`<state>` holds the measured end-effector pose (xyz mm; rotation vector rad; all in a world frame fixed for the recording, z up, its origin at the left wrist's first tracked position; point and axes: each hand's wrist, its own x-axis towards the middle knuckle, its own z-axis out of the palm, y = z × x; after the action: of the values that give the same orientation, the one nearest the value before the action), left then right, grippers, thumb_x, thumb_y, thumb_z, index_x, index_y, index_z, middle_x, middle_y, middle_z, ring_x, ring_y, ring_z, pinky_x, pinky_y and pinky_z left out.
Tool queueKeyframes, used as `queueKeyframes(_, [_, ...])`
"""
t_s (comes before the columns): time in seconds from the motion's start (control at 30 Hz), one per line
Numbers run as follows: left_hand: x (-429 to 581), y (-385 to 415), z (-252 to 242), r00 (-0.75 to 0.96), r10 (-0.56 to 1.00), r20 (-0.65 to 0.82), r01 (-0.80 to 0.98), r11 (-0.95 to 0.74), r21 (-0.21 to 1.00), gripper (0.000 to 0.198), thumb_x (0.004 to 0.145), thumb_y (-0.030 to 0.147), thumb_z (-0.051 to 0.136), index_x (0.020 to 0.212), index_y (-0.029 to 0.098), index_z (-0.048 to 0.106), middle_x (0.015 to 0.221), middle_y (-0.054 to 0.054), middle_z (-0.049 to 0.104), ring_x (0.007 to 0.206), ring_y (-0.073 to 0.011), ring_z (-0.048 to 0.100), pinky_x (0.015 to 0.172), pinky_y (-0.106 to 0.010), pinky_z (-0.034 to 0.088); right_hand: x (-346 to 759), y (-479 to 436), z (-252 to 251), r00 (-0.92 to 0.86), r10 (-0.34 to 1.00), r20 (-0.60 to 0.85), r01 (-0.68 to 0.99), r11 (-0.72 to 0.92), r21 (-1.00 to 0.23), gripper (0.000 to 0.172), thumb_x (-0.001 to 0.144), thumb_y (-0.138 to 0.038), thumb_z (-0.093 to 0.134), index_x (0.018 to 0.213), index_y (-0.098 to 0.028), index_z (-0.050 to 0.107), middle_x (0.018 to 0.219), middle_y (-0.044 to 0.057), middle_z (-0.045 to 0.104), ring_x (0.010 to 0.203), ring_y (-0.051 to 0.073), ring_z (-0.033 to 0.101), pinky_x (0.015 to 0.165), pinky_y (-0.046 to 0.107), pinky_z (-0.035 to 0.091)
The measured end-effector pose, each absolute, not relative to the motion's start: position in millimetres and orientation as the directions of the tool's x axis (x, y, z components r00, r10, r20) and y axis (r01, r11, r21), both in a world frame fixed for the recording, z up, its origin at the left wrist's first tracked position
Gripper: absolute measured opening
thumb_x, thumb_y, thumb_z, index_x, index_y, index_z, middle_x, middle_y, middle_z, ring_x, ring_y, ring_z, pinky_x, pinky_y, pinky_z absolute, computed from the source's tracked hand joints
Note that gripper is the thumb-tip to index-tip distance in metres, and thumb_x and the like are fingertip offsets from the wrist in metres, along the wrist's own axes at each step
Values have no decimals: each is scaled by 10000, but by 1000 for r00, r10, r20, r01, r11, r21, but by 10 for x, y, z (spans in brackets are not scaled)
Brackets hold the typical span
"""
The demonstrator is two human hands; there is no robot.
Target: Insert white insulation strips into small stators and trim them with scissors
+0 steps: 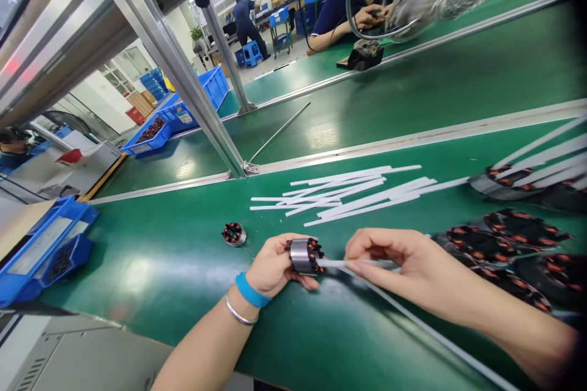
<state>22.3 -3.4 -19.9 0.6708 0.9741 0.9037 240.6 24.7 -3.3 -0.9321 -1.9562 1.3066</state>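
Observation:
My left hand point(270, 266), with a blue band and a metal bangle at the wrist, is closed around a motor stator point(301, 256). The stator has a grey metal ring and copper windings, and its open end faces right. Between thumb and fingers of my right hand point(385, 250) is a white strip point(337, 263), whose left end reaches into or against the stator's face; how deep, I cannot tell. Another small stator point(234, 234) stands on the green bench to the left. Several loose white strips point(339, 195) lie in a pile beyond my hands.
Several more stators point(523, 229) crowd the right side, some with white strips sticking out. A metal frame post point(183, 67) rises from the bench. Blue bins point(59, 250) stand at left. Across the line, a co-worker's hands point(371, 15) are near a clear fan guard.

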Motion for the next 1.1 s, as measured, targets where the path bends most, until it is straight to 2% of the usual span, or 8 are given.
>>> queueKeyframes(0.2, [272,-81,-167,405,818,-407,-399,559,727,566,498,126,617,1060,81,670,781,-110,728,640,-265,722,535,-267,576,2256,148,-107,-478,855,200,185,320,-929,221,832,-382,563,726,-208,648,786,49,662,736,174,623,671,282,505])
queueKeyframes(0.33, [360,-155,-157,339,841,-421,-300,521,799,646,535,105,677,1179,87,626,840,-105,715,647,-200,717,586,-234,563,2252,141,-116,-390,916,88,288,212,-934,209,749,-402,589,654,-219,628,642,21,644,593,162,599,577,266,510])
queueKeyframes(0.43, [419,-189,-200,254,867,-429,-230,484,844,659,589,145,691,1235,70,585,858,-118,702,588,-153,685,537,-211,529,2247,152,-161,-397,917,36,310,171,-935,191,703,-391,609,610,-224,619,590,13,632,537,155,587,548,258,519])
queueKeyframes(0.5, [440,-207,-231,203,886,-417,-210,456,865,555,627,172,655,1170,64,617,791,-92,689,545,-134,652,498,-212,509,2229,155,-205,-402,915,30,283,155,-946,195,692,-408,638,624,-225,636,632,27,651,554,165,610,540,256,530])
queueKeyframes(0.6, [448,-237,-250,131,936,-327,-176,347,921,322,624,132,607,934,83,679,694,-38,652,564,-102,611,546,-207,502,2194,156,-239,-399,916,52,222,152,-963,258,676,-479,688,685,-221,688,776,80,695,639,203,663,559,262,553])
queueKeyframes(0.7, [453,-259,-253,96,956,-276,-147,288,946,178,584,90,603,756,107,649,659,-14,625,578,-81,569,563,-192,468,2191,166,-242,-483,873,72,241,212,-947,289,716,-514,669,667,-231,705,796,95,708,692,222,683,602,252,558])
queueKeyframes(0.83, [474,-268,-282,110,950,-291,-174,307,936,150,583,111,606,731,120,625,642,-4,604,552,-79,539,529,-200,435,2271,170,-299,-538,841,52,302,250,-920,310,773,-505,625,606,-248,675,757,78,699,686,220,672,618,258,549])
queueKeyframes(1.1, [458,-311,-268,196,938,-284,-181,320,930,212,542,102,646,753,107,648,567,24,552,480,-52,458,468,-187,367,2285,175,-259,-577,814,-63,196,63,-978,407,732,-546,673,498,-223,592,709,110,675,650,244,639,534,306,524])
